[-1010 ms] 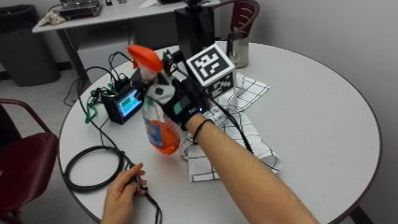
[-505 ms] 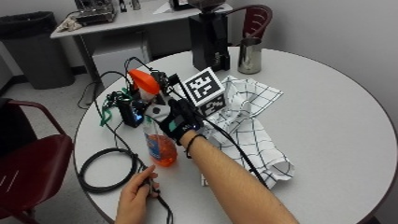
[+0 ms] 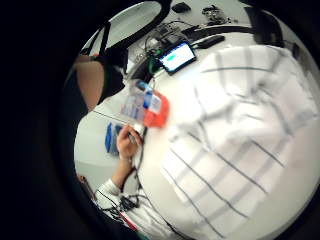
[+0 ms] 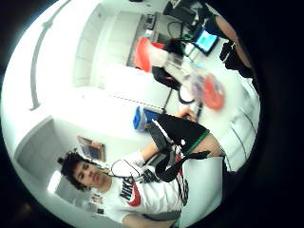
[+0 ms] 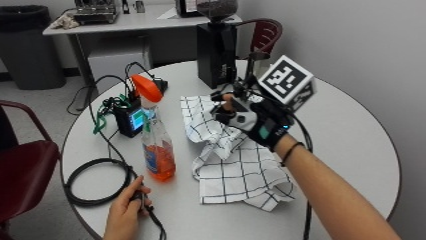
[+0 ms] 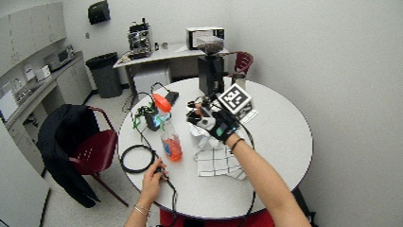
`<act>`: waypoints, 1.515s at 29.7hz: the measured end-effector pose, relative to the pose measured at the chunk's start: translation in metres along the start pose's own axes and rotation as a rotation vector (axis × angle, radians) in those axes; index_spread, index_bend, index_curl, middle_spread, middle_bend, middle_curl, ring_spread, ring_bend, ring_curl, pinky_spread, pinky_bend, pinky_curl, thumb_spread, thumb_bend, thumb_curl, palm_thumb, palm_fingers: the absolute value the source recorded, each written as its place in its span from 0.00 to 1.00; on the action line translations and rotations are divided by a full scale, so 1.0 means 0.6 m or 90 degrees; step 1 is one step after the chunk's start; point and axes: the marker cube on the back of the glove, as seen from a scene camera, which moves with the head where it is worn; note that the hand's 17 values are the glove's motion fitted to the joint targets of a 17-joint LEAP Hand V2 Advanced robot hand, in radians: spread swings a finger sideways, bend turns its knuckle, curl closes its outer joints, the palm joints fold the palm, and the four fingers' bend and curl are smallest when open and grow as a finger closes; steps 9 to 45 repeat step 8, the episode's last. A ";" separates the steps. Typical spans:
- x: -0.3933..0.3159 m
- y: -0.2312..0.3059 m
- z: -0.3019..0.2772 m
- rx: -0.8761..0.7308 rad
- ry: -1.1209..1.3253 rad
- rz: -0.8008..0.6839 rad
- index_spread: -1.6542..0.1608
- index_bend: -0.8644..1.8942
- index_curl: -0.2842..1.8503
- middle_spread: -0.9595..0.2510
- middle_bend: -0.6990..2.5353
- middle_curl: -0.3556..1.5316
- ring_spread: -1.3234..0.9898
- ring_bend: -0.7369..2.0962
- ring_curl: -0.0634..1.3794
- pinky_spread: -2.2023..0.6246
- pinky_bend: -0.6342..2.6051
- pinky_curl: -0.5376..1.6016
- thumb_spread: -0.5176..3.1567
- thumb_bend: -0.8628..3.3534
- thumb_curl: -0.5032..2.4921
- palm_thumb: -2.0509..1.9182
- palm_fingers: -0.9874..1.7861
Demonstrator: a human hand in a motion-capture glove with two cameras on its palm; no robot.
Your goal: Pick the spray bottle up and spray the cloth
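Note:
The spray bottle (image 5: 158, 150) (image 6: 170, 142), clear with orange liquid and an orange spray head, stands upright on the round white table (image 5: 346, 125). To its right lies the crumpled white cloth (image 5: 233, 165) (image 6: 214, 158) with thin dark checks. My gloved right hand (image 5: 256, 120) (image 6: 214, 120) hovers above the cloth's far part, apart from the bottle, fingers loosely curled and holding nothing. In the little finger side palm view the cloth (image 3: 235, 125) spreads under the palm, with the bottle (image 3: 145, 105) beside it. The thumb side palm view catches the bottle (image 4: 199, 80) off to one side.
The person's bare left hand (image 5: 126, 210) rests near the table's front edge, holding a black cable. A coil of black cable (image 5: 93, 180) lies left of the bottle. Behind the bottle is a small device with a lit screen (image 5: 130, 120), and a tall black machine (image 5: 216, 45) stands at the back.
My right hand held the bottle in the earlier frames. It has let go, the bottle now stands on the table, and the hand has moved right, over the cloth.

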 end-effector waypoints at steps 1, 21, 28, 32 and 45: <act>0.015 0.020 -0.020 -0.004 0.027 0.005 0.77 0.33 0.25 0.73 0.35 0.41 0.54 0.45 0.32 0.81 0.29 0.42 0.41 0.20 0.27 0.66 0.65; 0.105 0.129 -0.072 -0.006 0.186 0.111 0.76 0.32 0.23 0.74 0.35 0.41 0.55 0.46 0.32 0.82 0.29 0.43 0.42 0.19 0.27 0.65 0.65; 0.105 0.129 -0.072 -0.006 0.186 0.111 0.76 0.32 0.23 0.74 0.35 0.41 0.55 0.46 0.32 0.82 0.29 0.43 0.42 0.19 0.27 0.65 0.65; 0.105 0.129 -0.072 -0.006 0.186 0.111 0.76 0.32 0.23 0.74 0.35 0.41 0.55 0.46 0.32 0.82 0.29 0.43 0.42 0.19 0.27 0.65 0.65; 0.105 0.129 -0.072 -0.006 0.186 0.111 0.76 0.32 0.23 0.74 0.35 0.41 0.55 0.46 0.32 0.82 0.29 0.43 0.42 0.19 0.27 0.65 0.65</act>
